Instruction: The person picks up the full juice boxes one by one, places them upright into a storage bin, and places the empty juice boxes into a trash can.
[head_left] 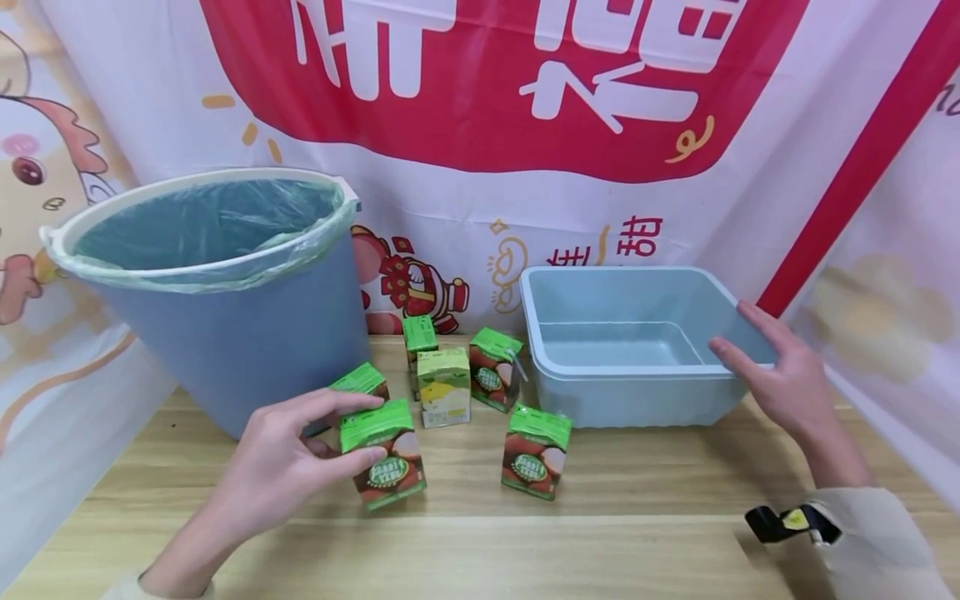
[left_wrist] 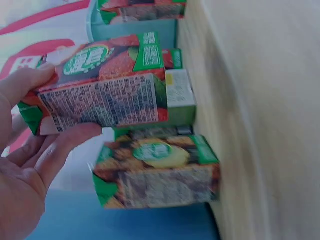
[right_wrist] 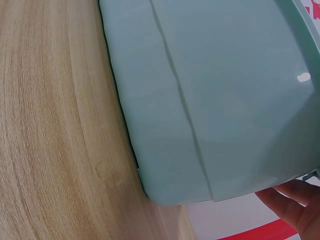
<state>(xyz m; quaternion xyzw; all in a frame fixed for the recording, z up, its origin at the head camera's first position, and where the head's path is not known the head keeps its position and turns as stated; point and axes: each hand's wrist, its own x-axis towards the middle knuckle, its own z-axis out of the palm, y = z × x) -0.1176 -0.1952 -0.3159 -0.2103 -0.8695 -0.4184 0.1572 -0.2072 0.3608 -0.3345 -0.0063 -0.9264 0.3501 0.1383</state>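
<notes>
My left hand (head_left: 281, 454) pinches a green-topped drink carton (head_left: 386, 467) between thumb and fingers, its red fruit print and label panel facing the left wrist camera. Just behind it, partly covered, stands another green-topped carton (head_left: 362, 380); the left wrist view shows this brown-printed carton (left_wrist: 157, 172) beside the held one. On the right, my right hand (head_left: 787, 379) holds the rim of a light blue plastic basin (head_left: 637, 400), thumb over the edge and fingers along the outside. The right wrist view shows its fingers (right_wrist: 287, 202) against the basin's side wall (right_wrist: 225, 100).
Between bin and basin stand a yellow carton (head_left: 444, 392), a green-topped carton with a straw (head_left: 493, 371) and a narrow carton (head_left: 420, 333). One more carton (head_left: 536, 454) stands nearer the front. A blue bin (head_left: 285, 333) with a clear liner is at left. A printed cloth (head_left: 465, 192) hangs behind.
</notes>
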